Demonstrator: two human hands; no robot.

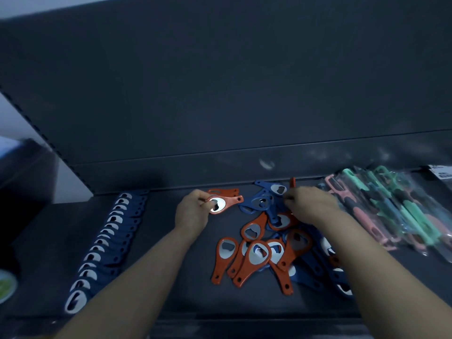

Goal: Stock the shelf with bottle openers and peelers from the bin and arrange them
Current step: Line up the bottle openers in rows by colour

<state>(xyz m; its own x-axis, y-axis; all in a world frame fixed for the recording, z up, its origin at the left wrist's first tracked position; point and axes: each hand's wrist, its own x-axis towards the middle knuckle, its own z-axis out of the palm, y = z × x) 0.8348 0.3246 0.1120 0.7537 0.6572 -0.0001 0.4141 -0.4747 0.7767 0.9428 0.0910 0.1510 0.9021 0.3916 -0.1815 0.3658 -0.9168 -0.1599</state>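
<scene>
My left hand (pixel 192 212) grips an orange bottle opener (pixel 221 203) by its head, handle pointing right, just above another orange opener (pixel 223 192) lying near the shelf's back. My right hand (pixel 309 204) is closed on an orange opener (pixel 292 183) that sticks up above its fingers, over a loose pile of orange and blue openers (pixel 266 250). A neat overlapping row of blue openers (pixel 107 241) runs along the left of the dark shelf (pixel 171 277). Bagged peelers (pixel 391 214) in pink, mint and blue lie at the right.
The shelf's back panel (pixel 220 94) rises directly behind the openers. A dark box (pixel 22 172) stands to the left of the shelf upright. A round green and white object (pixel 6 286) shows at the left edge. A price label (pixel 440 173) sits at the far right.
</scene>
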